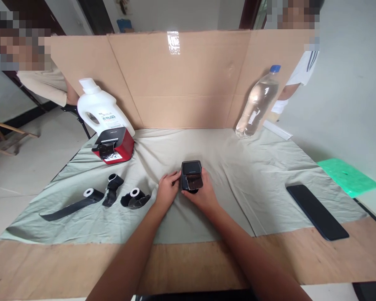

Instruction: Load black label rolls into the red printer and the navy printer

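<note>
A small black device (191,168) with a dark strip hanging over its front stands on the cloth in the middle. My right hand (206,193) wraps round its right side and lower front. On its left side rest the fingertips of my left hand (168,190), which are close together. Several rolls of black ribbon lie to the left: one (92,195) with a long loose tail, another (113,182) upright, and a third (135,196) in crumpled ribbon. Behind them sits a red and black box-shaped device (123,146) with a dark strip at its front.
A white jug (103,106) stands at the back left, a clear bottle (258,102) at the back right, both against a cardboard screen (181,83). A black flat object (317,211) lies right. Beyond the table are a green stool (347,176) and two people.
</note>
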Tool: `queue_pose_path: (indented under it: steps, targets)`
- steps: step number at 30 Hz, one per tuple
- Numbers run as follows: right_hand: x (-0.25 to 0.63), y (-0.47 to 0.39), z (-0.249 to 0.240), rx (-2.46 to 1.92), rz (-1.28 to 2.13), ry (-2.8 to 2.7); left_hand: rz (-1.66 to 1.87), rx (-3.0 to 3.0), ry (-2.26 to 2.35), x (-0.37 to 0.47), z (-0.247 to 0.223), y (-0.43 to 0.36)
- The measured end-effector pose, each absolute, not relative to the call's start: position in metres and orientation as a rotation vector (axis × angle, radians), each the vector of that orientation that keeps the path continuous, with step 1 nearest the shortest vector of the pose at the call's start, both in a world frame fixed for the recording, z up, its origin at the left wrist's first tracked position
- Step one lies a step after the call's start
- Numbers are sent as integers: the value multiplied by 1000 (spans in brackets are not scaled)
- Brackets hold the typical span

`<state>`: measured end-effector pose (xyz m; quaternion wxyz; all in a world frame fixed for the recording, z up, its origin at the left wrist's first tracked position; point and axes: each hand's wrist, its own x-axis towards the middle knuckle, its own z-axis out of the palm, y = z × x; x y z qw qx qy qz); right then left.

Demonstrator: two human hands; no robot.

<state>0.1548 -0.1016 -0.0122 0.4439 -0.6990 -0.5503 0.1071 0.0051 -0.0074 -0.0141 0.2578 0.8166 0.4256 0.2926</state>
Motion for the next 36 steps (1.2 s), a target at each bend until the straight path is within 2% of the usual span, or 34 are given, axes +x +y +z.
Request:
queue_pose_path:
  steps: [7,20,31,36]
  targets:
    - [154,-103,-6,-1695,436,-1261,687,2286,1164,3,-13,-9]
    - [154,-105,-11,-1660,396,-1273,996,1950,961,4,-14,-3]
    - [154,-101,-7,-1701,407,-1253,896,1729,809,14,-10,-5]
    - [155,-106,-1,-1643,428,-1280,841,1814,900,29,-5,5]
